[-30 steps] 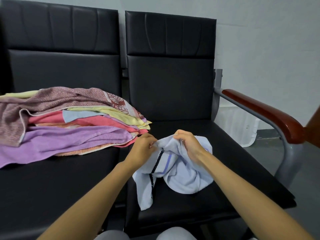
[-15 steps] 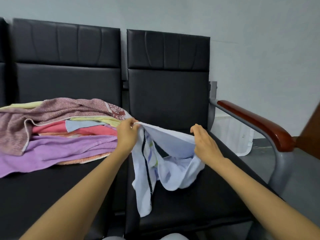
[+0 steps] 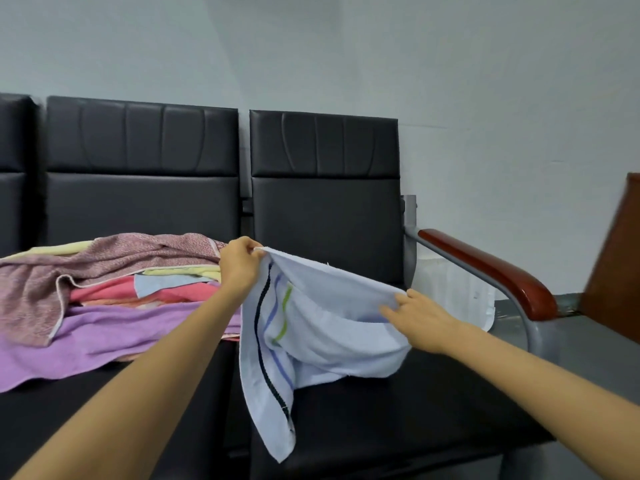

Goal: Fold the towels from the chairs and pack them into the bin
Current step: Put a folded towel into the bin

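Note:
A pale blue towel (image 3: 322, 323) with dark, blue and green stripes hangs over the right black chair seat (image 3: 398, 420). My left hand (image 3: 239, 263) pinches its upper corner, raised above the seat. My right hand (image 3: 419, 318) grips the towel's top edge further right and lower. The cloth sags between both hands, and one end trails down over the seat's front. A pile of towels (image 3: 104, 299) in maroon, pink, yellow and purple lies on the left chair. A white bin (image 3: 453, 292) stands on the floor behind the armrest.
Black padded backrests (image 3: 322, 202) stand against a pale wall. A wooden armrest (image 3: 491, 268) on a grey metal frame bounds the right chair. Brown wooden furniture (image 3: 616, 261) sits at the far right edge.
Both hands have drawn apart, spreading the bunched blue towel along its top edge. My left hand rose toward the pile; my right slid rightward. The view tilted upward.

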